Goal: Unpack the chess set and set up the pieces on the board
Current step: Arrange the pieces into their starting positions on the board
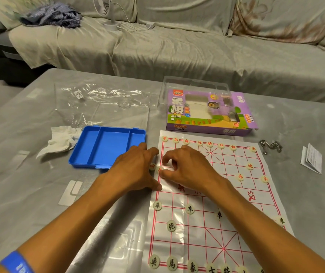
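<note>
The white board sheet with a red grid (226, 196) lies on the table in front of me. Red-lettered pieces (209, 144) line its far row, with a few more at the right (250, 166). Black-lettered pieces (189, 209) stand on the near half and along the near row (154, 261). My left hand (136, 168) rests flat on the board's left edge, fingers straight. A red-lettered disc (152, 166) peeks out beside it. My right hand (187, 168) hovers over the left side of the board, fingers curled, pinching a red soldier piece (159, 169) at the left edge line.
An empty blue compartment tray (106, 146) sits left of the board, with its clear lid (122, 113) behind it. The purple xiangqi box (207, 115) lies beyond the board. A crumpled tissue (61, 140), metal rings (270, 147) and a folded leaflet (312, 159) are nearby.
</note>
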`<state>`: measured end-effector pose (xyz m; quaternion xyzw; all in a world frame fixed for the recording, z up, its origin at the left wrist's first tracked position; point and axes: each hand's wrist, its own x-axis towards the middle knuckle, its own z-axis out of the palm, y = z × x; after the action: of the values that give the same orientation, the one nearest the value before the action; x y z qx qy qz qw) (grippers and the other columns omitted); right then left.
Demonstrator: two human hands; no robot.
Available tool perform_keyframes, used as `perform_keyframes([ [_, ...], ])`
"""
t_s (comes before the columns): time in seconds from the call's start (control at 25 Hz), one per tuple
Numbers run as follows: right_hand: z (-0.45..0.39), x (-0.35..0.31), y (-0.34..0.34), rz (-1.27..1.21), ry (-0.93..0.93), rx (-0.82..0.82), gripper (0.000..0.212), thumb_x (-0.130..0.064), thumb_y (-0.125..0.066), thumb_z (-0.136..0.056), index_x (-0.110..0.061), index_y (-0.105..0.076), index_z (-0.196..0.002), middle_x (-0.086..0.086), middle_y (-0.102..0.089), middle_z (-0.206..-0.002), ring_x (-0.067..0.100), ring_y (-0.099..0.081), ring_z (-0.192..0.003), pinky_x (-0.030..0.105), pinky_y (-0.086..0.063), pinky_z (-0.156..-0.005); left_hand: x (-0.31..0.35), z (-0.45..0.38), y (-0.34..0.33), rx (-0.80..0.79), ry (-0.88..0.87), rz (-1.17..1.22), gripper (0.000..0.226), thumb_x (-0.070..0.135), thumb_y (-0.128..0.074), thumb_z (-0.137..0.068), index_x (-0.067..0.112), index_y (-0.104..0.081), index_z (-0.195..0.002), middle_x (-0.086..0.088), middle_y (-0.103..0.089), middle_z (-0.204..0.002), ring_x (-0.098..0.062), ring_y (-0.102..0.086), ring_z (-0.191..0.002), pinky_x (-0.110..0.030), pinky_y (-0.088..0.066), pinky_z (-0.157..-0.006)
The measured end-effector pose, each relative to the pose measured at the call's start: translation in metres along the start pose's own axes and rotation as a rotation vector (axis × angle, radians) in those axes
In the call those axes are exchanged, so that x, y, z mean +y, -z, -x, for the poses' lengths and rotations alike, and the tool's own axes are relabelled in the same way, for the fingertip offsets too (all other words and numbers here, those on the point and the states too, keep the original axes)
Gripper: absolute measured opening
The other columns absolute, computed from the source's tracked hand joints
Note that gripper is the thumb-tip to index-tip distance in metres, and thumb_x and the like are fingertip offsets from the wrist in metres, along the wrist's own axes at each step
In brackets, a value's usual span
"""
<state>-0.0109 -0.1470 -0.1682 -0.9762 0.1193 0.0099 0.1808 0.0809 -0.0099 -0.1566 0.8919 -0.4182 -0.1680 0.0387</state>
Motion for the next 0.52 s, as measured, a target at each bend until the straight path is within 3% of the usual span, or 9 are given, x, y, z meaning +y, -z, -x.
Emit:
perform_keyframes([
  [0.08,-0.002,-0.005,-0.008,0.003,-0.008,0.006,0.035,-0.051,-0.059,-0.087,-0.028,-0.064,-0.113,-0.005,-0.065,-0.11,0.009,-0.05,-0.094,0.023,-0.041,-0.08,-0.002,0.0,-0.001,0.003,-0.002,0.002,0.094,0.065,-0.074,-0.064,0.035,-0.03,-0.142,0.001,-0.042,-0.132,-0.02,-0.047,-0.117,-0.034,-0.047,-0.094],
  [0.32,0.006,0.001,0.001,-0.027,-0.036,0.037,0.033,-0.045,-0.061,-0.087,-0.026,-0.064,-0.114,-0.004,-0.065,-0.111,0.009,-0.049,-0.095,0.022,-0.041,-0.079,-0.002,-0.003,-0.002,-0.005,-0.011,-0.006,0.094,0.067,-0.074,-0.062,0.038,-0.031,-0.141,0.002,-0.043,-0.128,-0.018,-0.048,-0.114,-0.032,-0.049,-0.092],
  [0.52,0.018,0.034,0.025,-0.097,-0.125,0.104,0.03,-0.043,-0.066,-0.085,-0.025,-0.067,-0.109,-0.007,-0.063,-0.09,0.005,-0.048,-0.082,0.018,-0.035,-0.067,-0.005,-0.004,-0.002,-0.03,-0.035,0.022,0.088,0.069,-0.072,-0.061,0.044,-0.036,-0.138,0.006,-0.043,-0.119,-0.017,-0.05,-0.111,-0.03,-0.05,-0.089],
])
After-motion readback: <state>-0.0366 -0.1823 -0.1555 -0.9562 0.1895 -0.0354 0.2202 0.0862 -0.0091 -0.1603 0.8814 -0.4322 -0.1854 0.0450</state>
